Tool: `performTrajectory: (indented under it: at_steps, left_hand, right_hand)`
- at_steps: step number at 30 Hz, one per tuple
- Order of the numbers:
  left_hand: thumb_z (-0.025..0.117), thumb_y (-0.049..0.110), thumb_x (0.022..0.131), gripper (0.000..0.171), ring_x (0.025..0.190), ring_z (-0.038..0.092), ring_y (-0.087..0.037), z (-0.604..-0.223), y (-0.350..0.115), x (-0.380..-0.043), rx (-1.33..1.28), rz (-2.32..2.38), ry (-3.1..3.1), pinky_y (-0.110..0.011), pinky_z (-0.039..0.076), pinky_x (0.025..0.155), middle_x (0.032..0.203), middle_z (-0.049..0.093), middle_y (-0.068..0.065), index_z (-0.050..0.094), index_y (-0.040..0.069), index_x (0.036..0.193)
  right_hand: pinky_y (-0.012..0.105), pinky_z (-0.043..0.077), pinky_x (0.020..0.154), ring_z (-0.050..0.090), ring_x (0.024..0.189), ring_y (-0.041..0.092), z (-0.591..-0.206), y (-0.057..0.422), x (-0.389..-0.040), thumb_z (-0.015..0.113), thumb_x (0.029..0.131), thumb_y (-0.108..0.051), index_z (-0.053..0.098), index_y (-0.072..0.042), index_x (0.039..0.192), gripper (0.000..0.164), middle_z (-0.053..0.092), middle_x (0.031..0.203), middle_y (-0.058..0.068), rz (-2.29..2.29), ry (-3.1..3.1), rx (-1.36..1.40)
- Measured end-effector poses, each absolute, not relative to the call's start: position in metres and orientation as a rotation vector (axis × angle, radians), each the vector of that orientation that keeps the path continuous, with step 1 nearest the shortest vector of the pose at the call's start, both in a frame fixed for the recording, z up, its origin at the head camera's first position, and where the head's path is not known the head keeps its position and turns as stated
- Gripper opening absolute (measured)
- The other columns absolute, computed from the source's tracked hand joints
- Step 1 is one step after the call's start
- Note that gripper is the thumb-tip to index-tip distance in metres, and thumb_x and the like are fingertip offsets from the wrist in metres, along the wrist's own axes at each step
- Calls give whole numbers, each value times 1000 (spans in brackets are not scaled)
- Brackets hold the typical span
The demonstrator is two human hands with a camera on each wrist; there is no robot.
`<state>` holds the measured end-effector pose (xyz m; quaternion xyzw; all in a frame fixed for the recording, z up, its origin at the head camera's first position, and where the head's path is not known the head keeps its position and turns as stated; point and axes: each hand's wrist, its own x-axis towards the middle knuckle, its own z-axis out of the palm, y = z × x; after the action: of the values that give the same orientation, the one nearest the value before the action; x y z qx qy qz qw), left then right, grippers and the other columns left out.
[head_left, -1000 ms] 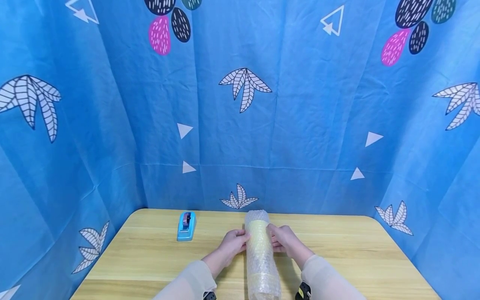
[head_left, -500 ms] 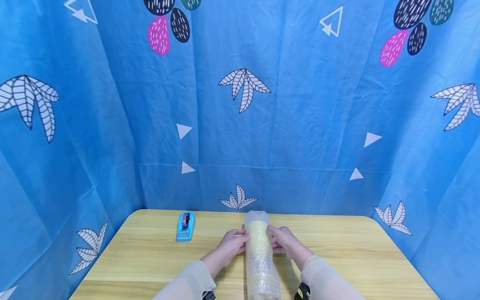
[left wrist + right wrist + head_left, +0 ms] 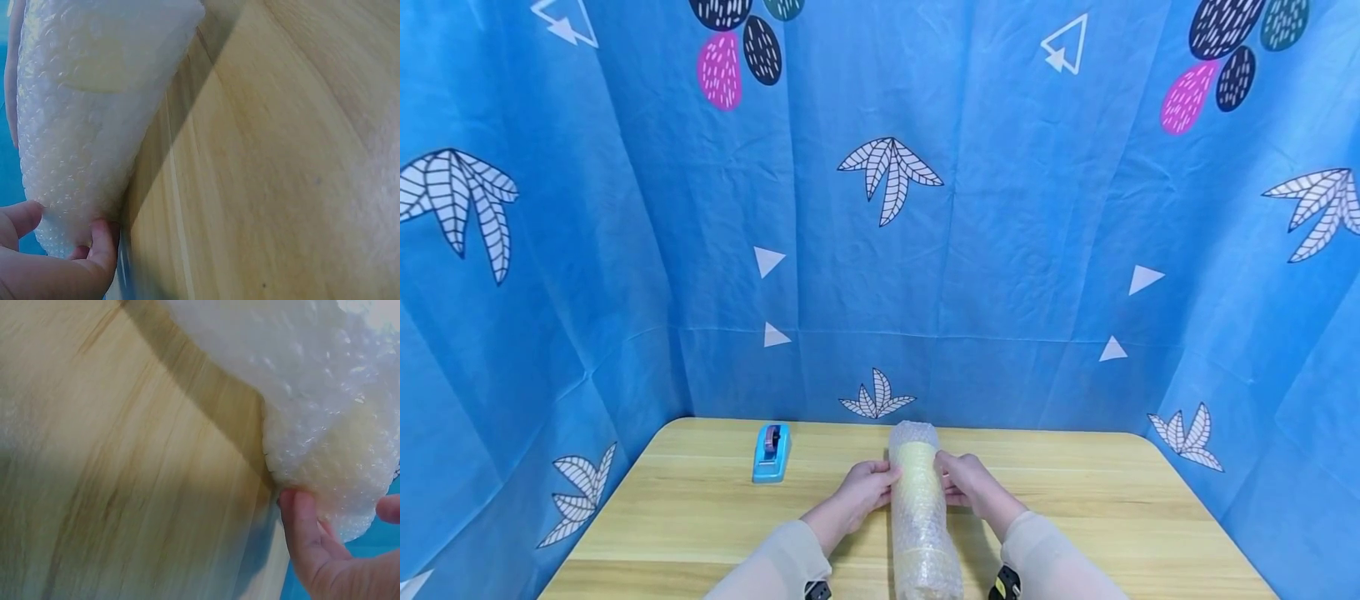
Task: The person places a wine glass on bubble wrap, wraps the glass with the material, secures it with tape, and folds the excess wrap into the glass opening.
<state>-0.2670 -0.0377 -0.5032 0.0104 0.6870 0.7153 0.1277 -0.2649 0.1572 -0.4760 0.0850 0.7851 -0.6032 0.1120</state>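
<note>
A long roll of clear bubble wrap (image 3: 923, 533) lies lengthwise on the table in the head view, something pale yellow showing through its layers. My left hand (image 3: 865, 487) holds its left side near the far end. Opposite, my right hand (image 3: 973, 482) holds the right side at about the same height. In the left wrist view, thumb and fingers (image 3: 103, 247) pinch the lower part of the bubble wrap (image 3: 87, 144). The right wrist view has fingers (image 3: 303, 515) against the bubble wrap (image 3: 331, 450) edge, the thumb on the other side.
A blue tape dispenser (image 3: 771, 454) with a roll of tape stands at the back left of the wooden table (image 3: 1090, 500). Blue patterned curtains (image 3: 1000, 250) enclose the table at the back and both sides.
</note>
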Motion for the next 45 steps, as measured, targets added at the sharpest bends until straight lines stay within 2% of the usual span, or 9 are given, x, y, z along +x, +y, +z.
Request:
performTrajectory:
  at_steps: [8, 15, 20, 25, 28, 35, 40, 45]
  left_hand:
    - [65, 15, 98, 49, 114, 62, -41, -504, -38, -266, 31, 2083, 1999, -46, 53, 97, 120, 59, -27, 45, -18, 129]
    - [68, 18, 96, 55, 113, 63, -39, -504, -38, -265, -2, 2086, 1998, -45, 53, 97, 122, 58, -27, 44, -16, 132]
    - [67, 16, 97, 54, 113, 63, -41, -505, -37, -266, 7, 2106, 1988, -46, 53, 96, 120, 59, -27, 43, -17, 132]
    - [61, 11, 98, 46, 105, 65, -32, -504, -35, -266, 10, 2137, 1964, -44, 54, 95, 117, 60, -25, 44, -18, 129]
    - [60, 9, 97, 42, 101, 64, -25, -504, -36, -265, 8, 2138, 1955, -42, 55, 94, 114, 62, -22, 47, -18, 125]
    - [59, 9, 96, 38, 95, 64, -21, -503, -37, -266, 13, 2141, 1933, -40, 56, 92, 107, 65, -19, 51, -18, 121]
    - [57, 7, 94, 37, 92, 63, -19, -502, -38, -266, 15, 2165, 1891, -39, 56, 91, 103, 65, -16, 50, -18, 121]
    - [59, 5, 94, 42, 95, 64, -21, -503, -39, -267, 34, 2141, 1912, -40, 55, 93, 109, 64, -19, 48, -21, 125]
  right_hand:
    - [32, 49, 61, 43, 60, 15, -476, 156, -266, 47, 89, -18, 44, -10, 74, 17, 44, 69, 2, -1783, 2282, 220]
    - [30, 53, 59, 48, 60, 14, -476, 155, -264, 49, 97, -29, 48, -11, 73, 30, 47, 68, 1, -1791, 2294, 224]
    - [29, 53, 60, 49, 60, 14, -475, 155, -264, 51, 97, -30, 49, -10, 75, 30, 48, 68, 1, -1795, 2293, 222]
    - [30, 53, 61, 47, 61, 14, -475, 154, -265, 50, 98, -29, 48, -10, 75, 30, 47, 69, 1, -1796, 2290, 222]
    - [31, 53, 63, 48, 62, 15, -474, 153, -264, 51, 97, -29, 49, -7, 79, 28, 48, 71, 2, -1794, 2295, 231]
    - [34, 57, 68, 56, 71, 20, -472, 153, -262, 54, 96, -28, 52, 5, 104, 34, 56, 84, 11, -1813, 2297, 249]
    - [34, 56, 66, 53, 72, 21, -472, 154, -262, 51, 97, -26, 49, 6, 105, 34, 52, 84, 11, -1814, 2305, 266]
    - [35, 57, 66, 54, 69, 20, -473, 154, -263, 50, 95, -22, 50, 5, 100, 28, 53, 80, 10, -1818, 2302, 261]
